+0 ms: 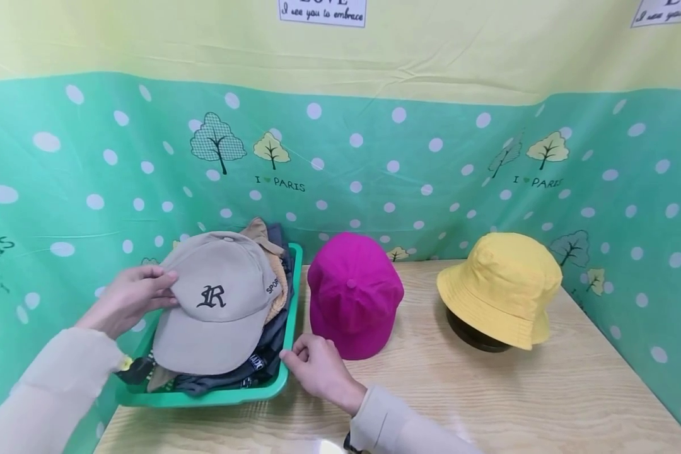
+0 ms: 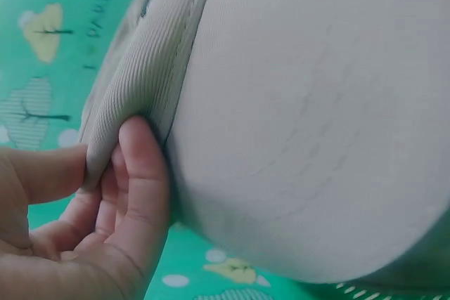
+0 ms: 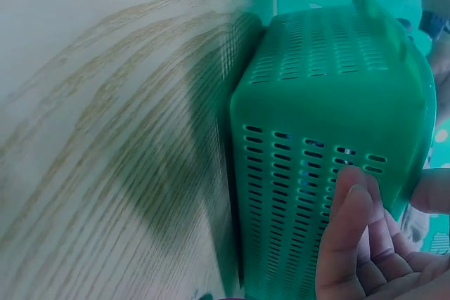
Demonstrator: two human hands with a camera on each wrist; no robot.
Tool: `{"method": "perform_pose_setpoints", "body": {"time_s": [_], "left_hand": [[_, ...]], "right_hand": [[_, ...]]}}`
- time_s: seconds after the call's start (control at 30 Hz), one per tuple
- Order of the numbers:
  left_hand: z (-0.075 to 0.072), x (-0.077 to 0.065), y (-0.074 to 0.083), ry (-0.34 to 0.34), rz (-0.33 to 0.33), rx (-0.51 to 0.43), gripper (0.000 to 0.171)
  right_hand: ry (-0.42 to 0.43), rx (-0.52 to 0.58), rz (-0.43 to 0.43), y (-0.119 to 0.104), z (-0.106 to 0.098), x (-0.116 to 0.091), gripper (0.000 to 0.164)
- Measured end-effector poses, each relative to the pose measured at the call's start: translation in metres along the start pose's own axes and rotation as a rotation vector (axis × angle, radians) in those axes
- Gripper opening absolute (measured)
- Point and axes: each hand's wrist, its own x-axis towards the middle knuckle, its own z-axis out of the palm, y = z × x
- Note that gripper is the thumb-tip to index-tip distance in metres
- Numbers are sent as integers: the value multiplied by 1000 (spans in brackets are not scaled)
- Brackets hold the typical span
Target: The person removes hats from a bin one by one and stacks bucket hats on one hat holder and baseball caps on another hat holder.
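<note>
My left hand point(image 1: 133, 297) pinches the edge of a beige baseball cap point(image 1: 221, 340) between thumb and fingers, as the left wrist view shows closely. The cap has a black letter on its front and lies over the heap in a green plastic basket point(image 1: 296, 296), its brim towards me. At the basket's right rim, my right hand point(image 1: 322, 372) grips with the thumb over the edge and the fingers along the slotted outer wall point(image 3: 281, 194). Just beyond that hand is a magenta cap point(image 1: 354, 296), brim towards me.
Dark folded fabric point(image 1: 204, 383) and an orange fuzzy piece point(image 1: 278, 296) show under the cap in the basket. On the right, a yellow bucket hat point(image 1: 502, 284) sits on a dark round support point(image 1: 477, 334). Green patterned cloth point(image 1: 374, 157) walls the wooden table point(image 1: 488, 397) behind and at both sides.
</note>
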Motion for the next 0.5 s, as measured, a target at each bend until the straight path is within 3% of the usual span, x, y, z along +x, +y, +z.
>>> {"method": "perform_pose_setpoints", "body": {"time_s": [0.27,0.5], "left_hand": [[9,-27,3,-17,53,-316,16],[33,-34,6,-52,23,-517,7]], "right_hand": [[87,47,-20,-3,-3,3,21],[87,392,-40,-18,-11,8,27]]}}
